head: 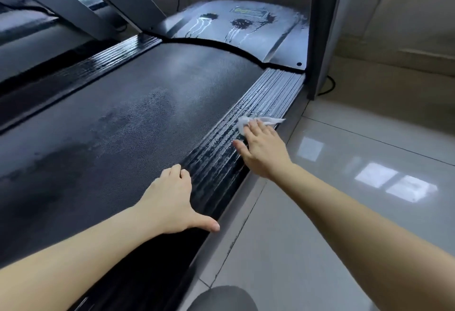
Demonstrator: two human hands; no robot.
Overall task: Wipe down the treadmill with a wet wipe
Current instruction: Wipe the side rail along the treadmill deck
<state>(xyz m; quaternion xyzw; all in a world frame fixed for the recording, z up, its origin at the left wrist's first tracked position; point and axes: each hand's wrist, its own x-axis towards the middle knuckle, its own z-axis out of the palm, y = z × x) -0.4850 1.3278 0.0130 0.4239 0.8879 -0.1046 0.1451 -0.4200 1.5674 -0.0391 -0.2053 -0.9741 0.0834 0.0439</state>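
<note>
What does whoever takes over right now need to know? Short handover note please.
Right hand: fingers flat, pressing the wipe onto the right side rail, about midway along it.
Left hand: holds nothing, rests on the belt edge near the same rail.
Done, judging by wetness: the front cover has drip streaks, the left side rail looks glossy, and the right rail is streaked around the wipe.
Left: probably the rest of the right rail. The belt is only patchily damp, and the uprights look untouched.
</note>
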